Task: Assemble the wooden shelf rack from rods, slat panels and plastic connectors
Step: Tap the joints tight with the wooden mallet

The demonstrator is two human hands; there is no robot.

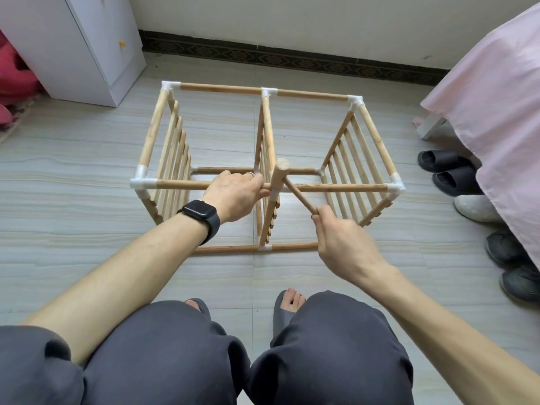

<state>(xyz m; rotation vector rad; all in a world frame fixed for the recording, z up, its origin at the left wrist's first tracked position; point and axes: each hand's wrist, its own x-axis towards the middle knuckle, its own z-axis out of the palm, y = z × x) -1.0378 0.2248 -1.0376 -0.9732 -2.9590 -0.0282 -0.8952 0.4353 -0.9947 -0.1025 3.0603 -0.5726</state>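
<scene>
Gripping left hand [236, 194]: it is curling its fingers round the near upper rod of the pale wooden shelf rack [222, 89], just left of the middle joint; a black wrist watch [200, 213] is sitting on the wrist.
Right hand [336, 232]: it is pinching the thin handle of a small light wooden mallet [279, 176], whose head is standing over the middle joint.
Rack position: it is lying on its side on the floor, before the knees, with white plastic connectors [140, 182] joining the rods and three slat panels [175, 153] standing upright inside.
Hidden: the mallet head is covering the middle connector, so I cannot tell if they are touching; the right hand is hiding the near lower right corner; the left fingertips are disappearing behind the rod.
Floor: grey striped tiles [73, 176] are carrying the rack.
Room: a white cabinet [87, 39], cut off at the top, is standing at far left; a pink bed cover [496, 97] is hanging at right, with black slippers [450, 176] lying beneath its edge.
</scene>
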